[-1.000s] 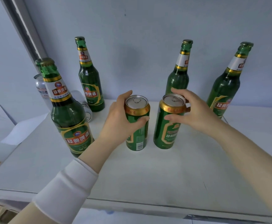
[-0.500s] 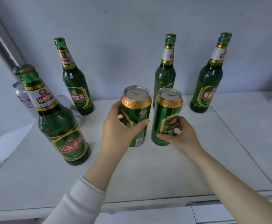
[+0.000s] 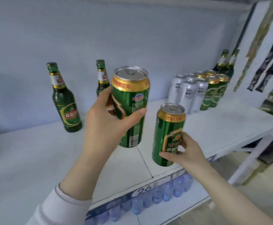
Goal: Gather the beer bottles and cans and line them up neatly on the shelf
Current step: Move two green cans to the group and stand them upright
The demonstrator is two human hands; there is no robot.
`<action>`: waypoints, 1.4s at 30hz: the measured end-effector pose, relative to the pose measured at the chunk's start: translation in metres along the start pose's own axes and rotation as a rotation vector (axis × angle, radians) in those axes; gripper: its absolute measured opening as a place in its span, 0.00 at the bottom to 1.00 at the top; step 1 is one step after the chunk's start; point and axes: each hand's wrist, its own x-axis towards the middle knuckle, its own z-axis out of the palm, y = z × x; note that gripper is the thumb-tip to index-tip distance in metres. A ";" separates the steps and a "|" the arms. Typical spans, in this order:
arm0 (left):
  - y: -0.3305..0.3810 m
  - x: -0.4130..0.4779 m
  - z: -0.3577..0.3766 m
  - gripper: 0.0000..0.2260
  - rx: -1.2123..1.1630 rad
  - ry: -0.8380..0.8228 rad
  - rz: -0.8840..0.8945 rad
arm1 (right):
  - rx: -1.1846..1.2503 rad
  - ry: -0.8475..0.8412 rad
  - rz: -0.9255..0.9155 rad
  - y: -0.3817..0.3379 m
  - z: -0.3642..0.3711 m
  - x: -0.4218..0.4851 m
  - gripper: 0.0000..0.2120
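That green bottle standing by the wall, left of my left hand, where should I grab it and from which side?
Likely the wide body of the green bottle, below the shoulder, approached from the front. It stands upright, the wall is behind it, and bare shelf lies in front. The round body should give a steadier hold than the thin neck.

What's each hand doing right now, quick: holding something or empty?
Left hand: closed around a green beer can, gripping its side.
Right hand: closed around a second green can, gripping near its base.
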 end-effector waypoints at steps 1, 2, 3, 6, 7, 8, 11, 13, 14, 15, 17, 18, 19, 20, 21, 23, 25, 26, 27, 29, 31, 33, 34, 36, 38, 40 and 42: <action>0.010 -0.003 0.026 0.28 -0.011 -0.011 0.008 | -0.006 0.013 0.005 0.010 -0.028 0.000 0.28; 0.020 -0.007 0.054 0.27 -0.018 -0.022 0.014 | -0.018 0.023 0.013 0.020 -0.058 0.001 0.28; 0.029 -0.010 0.081 0.27 -0.022 -0.034 0.018 | -0.033 0.037 0.024 0.030 -0.087 0.000 0.29; 0.053 -0.014 0.155 0.26 -0.038 -0.089 0.013 | -0.083 0.101 0.063 0.059 -0.170 -0.002 0.27; 0.059 -0.014 0.178 0.26 -0.040 -0.108 0.011 | -0.087 0.115 0.075 0.067 -0.194 -0.003 0.26; 0.064 -0.014 0.200 0.27 -0.040 -0.122 0.007 | -0.087 0.128 0.084 0.076 -0.216 -0.001 0.27; 0.073 -0.011 0.259 0.28 -0.039 -0.159 -0.015 | -0.075 0.171 0.108 0.097 -0.267 0.011 0.29; 0.073 -0.008 0.295 0.28 -0.043 -0.179 -0.035 | -0.062 0.187 0.113 0.110 -0.290 0.024 0.29; 0.073 -0.006 0.311 0.29 -0.043 -0.191 -0.042 | -0.063 0.197 0.110 0.117 -0.299 0.032 0.30; 0.072 -0.002 0.325 0.29 -0.038 -0.203 -0.046 | -0.069 0.206 0.104 0.122 -0.307 0.041 0.30; 0.068 0.008 0.352 0.29 -0.024 -0.222 -0.043 | -0.076 0.207 0.089 0.129 -0.321 0.062 0.30; 0.066 0.014 0.364 0.29 -0.017 -0.222 -0.038 | -0.075 0.204 0.085 0.131 -0.327 0.074 0.31; 0.064 0.020 0.374 0.28 -0.012 -0.213 -0.034 | -0.072 0.198 0.080 0.132 -0.331 0.087 0.31; 0.060 0.027 0.384 0.29 -0.013 -0.197 -0.033 | -0.070 0.189 0.070 0.133 -0.335 0.100 0.31; 0.055 0.034 0.394 0.29 -0.020 -0.184 -0.041 | -0.073 0.181 0.061 0.135 -0.340 0.114 0.31; 0.046 0.046 0.411 0.31 -0.015 -0.168 -0.081 | -0.087 0.165 0.066 0.137 -0.346 0.139 0.30; 0.037 0.056 0.425 0.32 0.020 -0.159 -0.100 | -0.086 0.147 0.067 0.139 -0.352 0.160 0.29; 0.033 0.060 0.432 0.32 0.043 -0.154 -0.104 | -0.090 0.135 0.066 0.140 -0.355 0.170 0.29; 0.029 0.064 0.439 0.32 0.063 -0.146 -0.111 | -0.093 0.121 0.059 0.141 -0.357 0.180 0.29; 0.022 0.069 0.453 0.32 0.080 -0.134 -0.149 | -0.101 0.090 0.051 0.145 -0.359 0.199 0.29; 0.016 0.071 0.464 0.32 0.093 -0.113 -0.183 | -0.117 0.069 0.047 0.150 -0.358 0.215 0.30; 0.014 0.072 0.472 0.32 0.109 -0.080 -0.207 | -0.125 0.033 0.037 0.154 -0.356 0.231 0.30; 0.013 0.073 0.476 0.32 0.115 -0.058 -0.220 | -0.126 0.011 0.032 0.156 -0.354 0.239 0.30; 0.011 0.075 0.481 0.33 0.142 0.003 -0.236 | -0.131 -0.035 0.015 0.159 -0.352 0.253 0.31; 0.009 0.075 0.487 0.35 0.182 0.060 -0.251 | -0.136 -0.078 -0.009 0.162 -0.349 0.265 0.31; 0.007 0.074 0.491 0.35 0.217 0.104 -0.286 | -0.131 -0.117 -0.034 0.165 -0.346 0.272 0.31; 0.006 0.073 0.496 0.36 0.240 0.145 -0.329 | -0.125 -0.139 -0.060 0.168 -0.344 0.280 0.31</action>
